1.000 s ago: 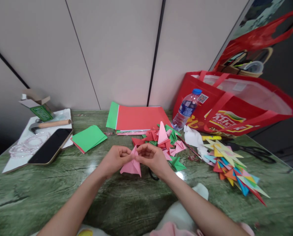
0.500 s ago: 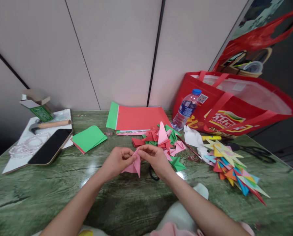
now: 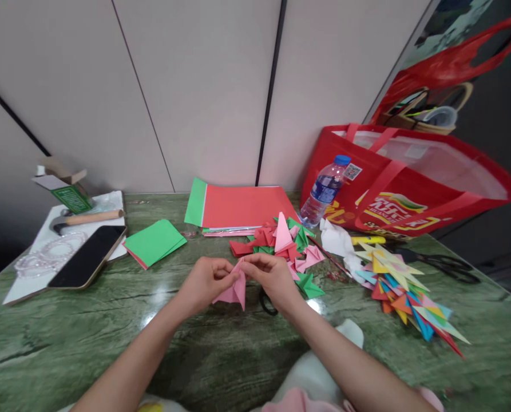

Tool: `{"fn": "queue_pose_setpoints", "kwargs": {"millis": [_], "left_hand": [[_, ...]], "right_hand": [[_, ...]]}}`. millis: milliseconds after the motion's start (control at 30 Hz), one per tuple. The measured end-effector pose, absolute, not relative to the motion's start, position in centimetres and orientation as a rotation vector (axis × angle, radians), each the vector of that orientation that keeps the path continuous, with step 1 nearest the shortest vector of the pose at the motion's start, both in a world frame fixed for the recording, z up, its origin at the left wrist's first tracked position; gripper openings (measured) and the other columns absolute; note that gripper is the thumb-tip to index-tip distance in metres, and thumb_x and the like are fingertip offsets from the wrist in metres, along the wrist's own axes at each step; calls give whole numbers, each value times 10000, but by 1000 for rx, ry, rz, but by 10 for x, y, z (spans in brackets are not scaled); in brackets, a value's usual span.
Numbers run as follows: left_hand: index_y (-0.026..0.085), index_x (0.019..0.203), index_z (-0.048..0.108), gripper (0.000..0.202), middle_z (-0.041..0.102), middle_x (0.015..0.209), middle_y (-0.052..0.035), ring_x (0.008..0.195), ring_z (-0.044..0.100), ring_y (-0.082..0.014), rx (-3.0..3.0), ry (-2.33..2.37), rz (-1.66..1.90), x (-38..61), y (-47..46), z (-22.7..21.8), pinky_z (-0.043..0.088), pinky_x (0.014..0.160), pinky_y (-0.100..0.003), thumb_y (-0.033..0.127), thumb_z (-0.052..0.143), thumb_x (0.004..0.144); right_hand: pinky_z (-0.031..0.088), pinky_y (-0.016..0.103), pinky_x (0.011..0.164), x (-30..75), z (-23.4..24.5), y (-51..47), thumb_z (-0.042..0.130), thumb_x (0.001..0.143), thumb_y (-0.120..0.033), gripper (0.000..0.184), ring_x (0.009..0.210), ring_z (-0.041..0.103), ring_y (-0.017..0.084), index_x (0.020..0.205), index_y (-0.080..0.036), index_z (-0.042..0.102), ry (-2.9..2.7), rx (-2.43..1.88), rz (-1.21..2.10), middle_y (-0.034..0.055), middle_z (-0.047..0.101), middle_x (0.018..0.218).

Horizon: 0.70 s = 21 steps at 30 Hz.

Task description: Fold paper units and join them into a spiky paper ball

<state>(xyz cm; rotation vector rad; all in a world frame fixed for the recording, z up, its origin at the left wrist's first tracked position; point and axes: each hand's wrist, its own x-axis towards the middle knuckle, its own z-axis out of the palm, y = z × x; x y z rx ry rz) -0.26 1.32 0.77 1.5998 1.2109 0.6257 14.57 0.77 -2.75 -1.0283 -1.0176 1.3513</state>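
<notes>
A folded piece of pink paper (image 3: pixel 237 293) hangs between my hands above the green table. My left hand (image 3: pixel 207 282) pinches it from the left, thumb against fingers. From the other side my right hand (image 3: pixel 272 276) grips its upper tip, fingertips close to the left ones. Just behind my right hand lies a pile of folded red, pink and green paper pieces (image 3: pixel 284 243). A black ring-shaped handle (image 3: pixel 267 303) shows partly from under that hand; the rest of it is hidden.
Green paper squares (image 3: pixel 155 241) lie left of centre, red sheets (image 3: pixel 246 206) at the back. A phone (image 3: pixel 87 256) and a hammer-like tool (image 3: pixel 87 218) are far left. On the right are a bottle (image 3: pixel 325 191), red bag (image 3: pixel 410 189), scissors (image 3: pixel 444 264) and colourful folded paper (image 3: pixel 403 292).
Hardly anything differs. Both hands keep their hold on the pink paper, and the view has shifted very slightly.
</notes>
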Motion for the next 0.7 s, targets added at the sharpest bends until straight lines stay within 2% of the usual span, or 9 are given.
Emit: {"fn": "queue_pose_setpoints", "kwargs": {"millis": [400, 700], "left_hand": [[124, 582, 576, 295, 414, 483, 47, 449, 310, -66, 1637, 1161, 613, -7, 14, 3, 190, 412, -180, 392, 575, 706], [134, 589, 516, 289, 346, 478, 60, 455, 266, -65, 1691, 1119, 590, -7, 15, 0, 164, 416, -186, 385, 543, 730]], "right_hand": [[494, 286, 633, 146, -26, 7, 748, 576, -326, 190, 606, 606, 140, 713, -195, 736, -1005, -1029, 1377, 19, 717, 704], [483, 268, 624, 145, -29, 7, 736, 593, -328, 166, 638, 600, 137, 686, -191, 714, -1003, -992, 1380, 19, 708, 730]]}}
